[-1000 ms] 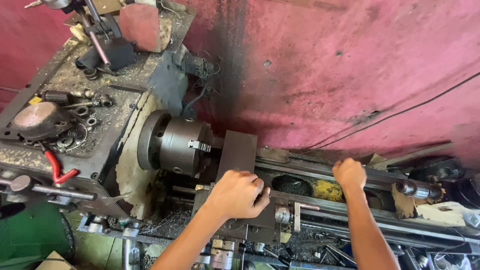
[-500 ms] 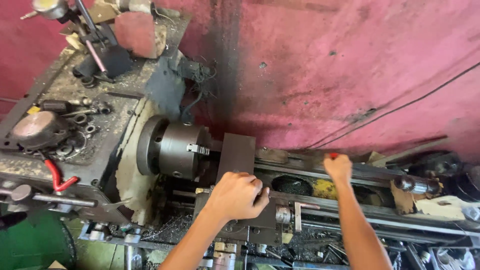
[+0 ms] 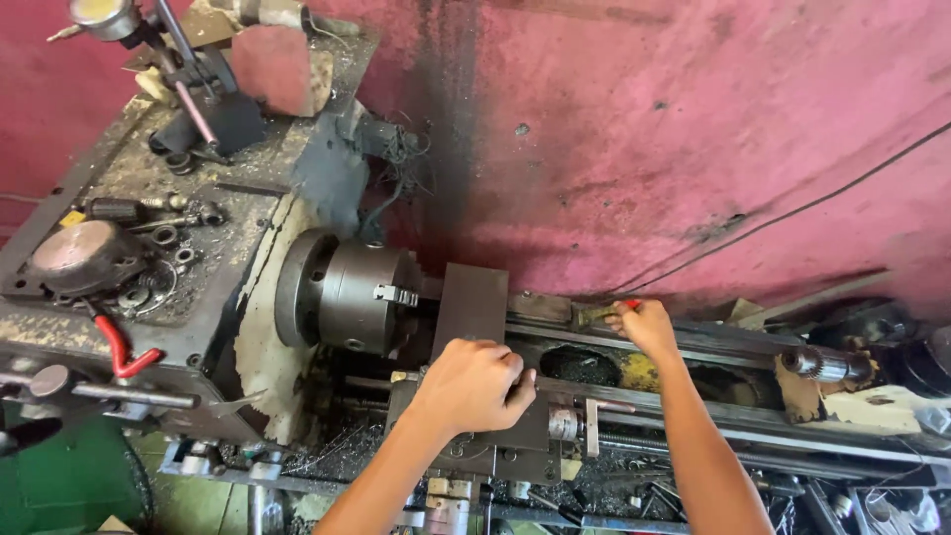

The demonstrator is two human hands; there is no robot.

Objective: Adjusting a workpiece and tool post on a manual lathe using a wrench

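Two bare forearms enter from the lower edge of the frame, one near the bottom centre and one at the lower right. Neither carries a sleeve, a glove, a watch, a band or a ring that can be seen; both are uncovered from the frame edge to the fingers. The arms are slim and smooth in outline, narrowing toward the wrists. The left hand point(image 3: 474, 384), at the centre of the frame, shows its back and a row of rounded knuckles, with the fingers curled under. The right hand point(image 3: 646, 325), right of centre and higher, looks smaller, showing its back and bent fingers. Fingernails are too small to make out.
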